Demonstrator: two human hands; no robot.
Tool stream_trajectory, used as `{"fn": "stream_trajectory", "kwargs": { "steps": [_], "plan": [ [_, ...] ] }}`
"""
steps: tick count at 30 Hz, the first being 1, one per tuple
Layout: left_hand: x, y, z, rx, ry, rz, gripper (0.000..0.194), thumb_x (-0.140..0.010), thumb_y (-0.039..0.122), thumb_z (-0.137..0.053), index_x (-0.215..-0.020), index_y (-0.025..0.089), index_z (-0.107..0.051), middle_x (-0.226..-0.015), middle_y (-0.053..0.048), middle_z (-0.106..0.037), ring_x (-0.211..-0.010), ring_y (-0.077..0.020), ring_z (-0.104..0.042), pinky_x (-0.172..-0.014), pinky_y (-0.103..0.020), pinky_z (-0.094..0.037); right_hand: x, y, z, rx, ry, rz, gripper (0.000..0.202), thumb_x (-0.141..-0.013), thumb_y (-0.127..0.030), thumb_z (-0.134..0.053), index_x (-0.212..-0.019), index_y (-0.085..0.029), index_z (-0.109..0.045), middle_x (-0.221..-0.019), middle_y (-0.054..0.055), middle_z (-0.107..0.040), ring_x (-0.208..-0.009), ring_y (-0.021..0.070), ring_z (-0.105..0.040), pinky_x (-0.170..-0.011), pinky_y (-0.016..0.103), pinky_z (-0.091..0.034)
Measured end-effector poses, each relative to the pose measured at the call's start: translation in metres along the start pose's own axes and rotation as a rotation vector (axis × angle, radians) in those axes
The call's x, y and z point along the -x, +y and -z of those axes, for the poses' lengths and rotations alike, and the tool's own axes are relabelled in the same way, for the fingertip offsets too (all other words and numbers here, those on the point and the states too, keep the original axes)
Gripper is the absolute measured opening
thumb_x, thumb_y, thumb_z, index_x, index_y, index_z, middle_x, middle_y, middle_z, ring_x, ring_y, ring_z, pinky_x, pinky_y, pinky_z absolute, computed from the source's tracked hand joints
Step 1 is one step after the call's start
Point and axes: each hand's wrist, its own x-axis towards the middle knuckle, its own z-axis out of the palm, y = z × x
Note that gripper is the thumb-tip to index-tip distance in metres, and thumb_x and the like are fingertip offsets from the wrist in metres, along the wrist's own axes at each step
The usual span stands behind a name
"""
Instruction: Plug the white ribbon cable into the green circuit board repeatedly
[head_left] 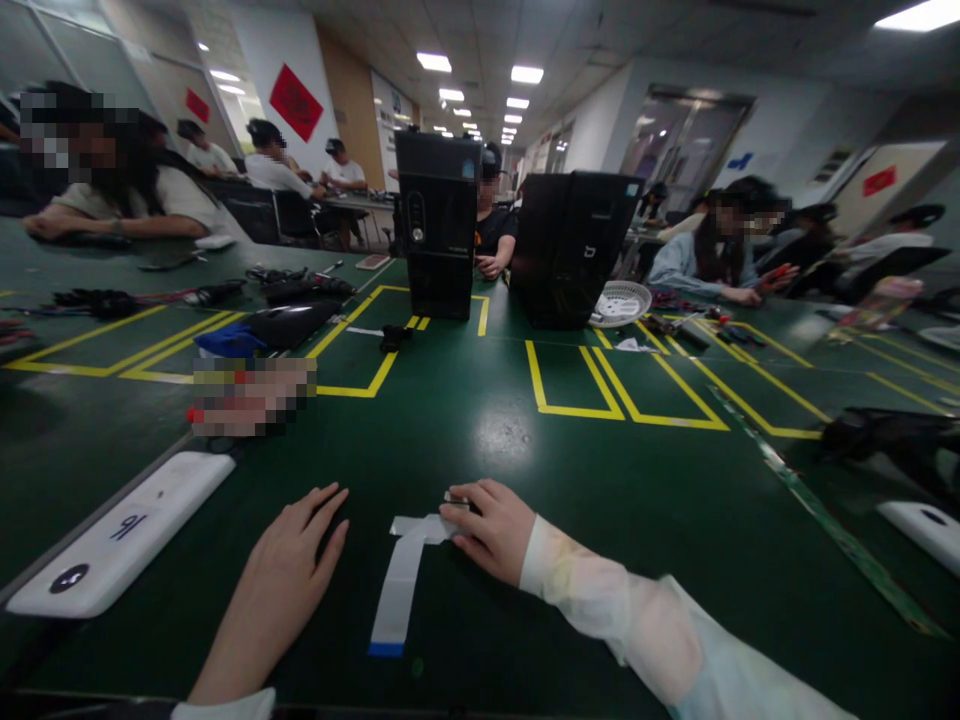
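Observation:
A flat white ribbon cable [397, 590] with a blue end lies on the green tabletop between my hands, its upper part folded over to the right. My right hand [491, 528] rests at that folded end, thumb and fingers closed about it. A small piece with a shiny edge [456, 499] shows by its fingertips; most of it is hidden. To the left of the cable, my left hand [289, 560] lies palm down on the table, fingers stretched out, apart from the cable and holding nothing.
A long white device [161, 530] lies at left, and another white device [926, 530] at the right edge. Two black computer towers [439, 230] stand ahead. Yellow tape [581, 410] marks the table. Dark cables [300, 285] lie back left, a white basket [621, 303] back right. Other people sit around.

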Motion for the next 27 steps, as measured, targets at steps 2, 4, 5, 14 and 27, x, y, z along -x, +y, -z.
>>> {"fn": "stream_trajectory", "kwargs": {
  "steps": [2, 4, 5, 14, 27],
  "plan": [
    [0.0, -0.001, -0.001, -0.011, -0.004, -0.005, 0.054, -0.092, 0.045, -0.037, -0.127, 0.012, -0.06, -0.133, -0.018, -0.058, -0.119, -0.0329, -0.057, -0.101, -0.053, -0.045, 0.0, -0.003, 0.001, -0.003, -0.01, 0.001, 0.039, -0.093, -0.033, -0.049, -0.128, -0.019, -0.056, -0.128, 0.013, -0.056, -0.108, 0.0257, -0.051, -0.089, 0.043, -0.049],
    [0.0, -0.001, -0.001, -0.018, 0.0, -0.014, 0.054, -0.092, 0.044, -0.036, -0.127, 0.012, -0.06, -0.133, -0.018, -0.058, -0.119, -0.0324, -0.057, -0.102, -0.052, -0.044, 0.001, -0.003, 0.002, -0.004, -0.021, -0.004, 0.039, -0.093, -0.034, -0.049, -0.128, -0.019, -0.056, -0.128, 0.013, -0.056, -0.108, 0.0257, -0.051, -0.088, 0.043, -0.049],
    [0.0, -0.001, -0.002, -0.021, 0.003, -0.017, 0.053, -0.092, 0.044, -0.036, -0.126, 0.012, -0.06, -0.133, -0.018, -0.058, -0.119, -0.0322, -0.057, -0.103, -0.052, -0.044, 0.001, -0.003, 0.003, -0.005, -0.026, -0.007, 0.039, -0.093, -0.034, -0.049, -0.128, -0.019, -0.056, -0.128, 0.013, -0.056, -0.108, 0.0258, -0.051, -0.088, 0.043, -0.049],
    [0.0, -0.001, -0.001, -0.011, -0.004, -0.01, 0.053, -0.092, 0.045, -0.036, -0.128, 0.013, -0.059, -0.133, -0.017, -0.058, -0.12, -0.032, -0.057, -0.102, -0.053, -0.045, 0.016, 0.023, 0.012, -0.004, -0.052, 0.021, 0.06, -0.095, -0.049, -0.041, -0.146, -0.017, -0.036, -0.146, 0.016, -0.041, -0.131, 0.0275, -0.04, -0.107, 0.05, -0.036],
    [0.0, -0.003, -0.001, -0.012, -0.028, 0.016, 0.056, -0.091, 0.047, -0.035, -0.128, 0.013, -0.06, -0.133, -0.017, -0.058, -0.12, -0.0321, -0.056, -0.101, -0.052, -0.045, 0.218, 0.233, 0.112, 0.666, 0.182, -1.265, 0.058, -0.092, -0.035, -0.035, -0.133, 0.005, -0.048, -0.136, 0.034, -0.044, -0.129, 0.0424, -0.039, -0.099, 0.055, -0.037]
  ]
}}
